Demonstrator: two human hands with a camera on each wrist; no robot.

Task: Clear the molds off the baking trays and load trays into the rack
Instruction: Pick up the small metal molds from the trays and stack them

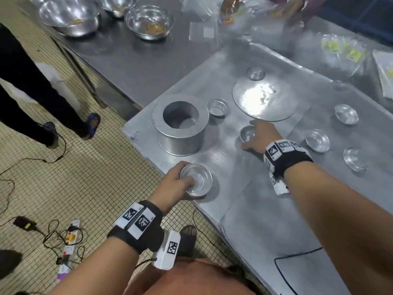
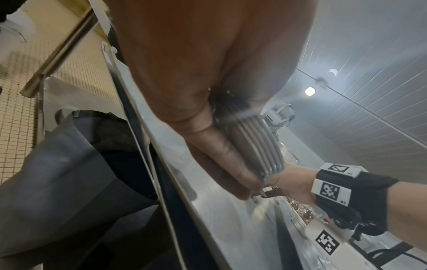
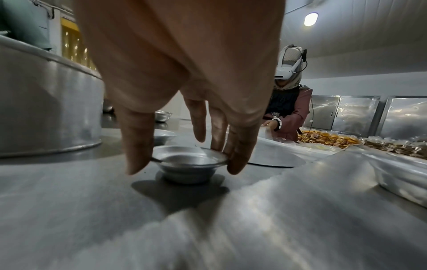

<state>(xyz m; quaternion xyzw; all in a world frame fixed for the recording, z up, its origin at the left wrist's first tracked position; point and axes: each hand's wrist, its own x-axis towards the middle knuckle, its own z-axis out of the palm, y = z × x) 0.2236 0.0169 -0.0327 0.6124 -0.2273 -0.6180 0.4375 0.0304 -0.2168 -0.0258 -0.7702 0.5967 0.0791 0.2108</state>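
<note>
Left hand [image 1: 177,184] is gripping a nested stack of small metal molds [image 1: 196,183], thumb hooked inside the top one, held right at the near edge of the baking tray [image 1: 265,220]. From the left wrist view you mostly get palm, and only the stacked rims [image 2: 261,146] poke out past the fingers, so an exact count isn't really possible.

Right hand [image 1: 258,136] is further in on the tray, thumb and fingers coming down on either side of a single small mold [image 1: 247,133]. In the right wrist view the fingertips [image 3: 235,160] touch its rim while it sits flat on the tray. The head view hides half of that mold under the hand.

Just left of it stands a tall round tin [image 1: 180,126] with a hole in its top, with another small mold [image 1: 218,106] beside it. Past the right hand lies a flat round disc [image 1: 264,101], and more loose molds [image 1: 316,139] sit well off to the right.

Far end of the bench [image 1: 127,60] has big steel bowls [image 1: 150,21], and someone else's hands [image 1: 229,4] are a blur among plastic bags [image 1: 340,50], cut off by the frame.
</note>
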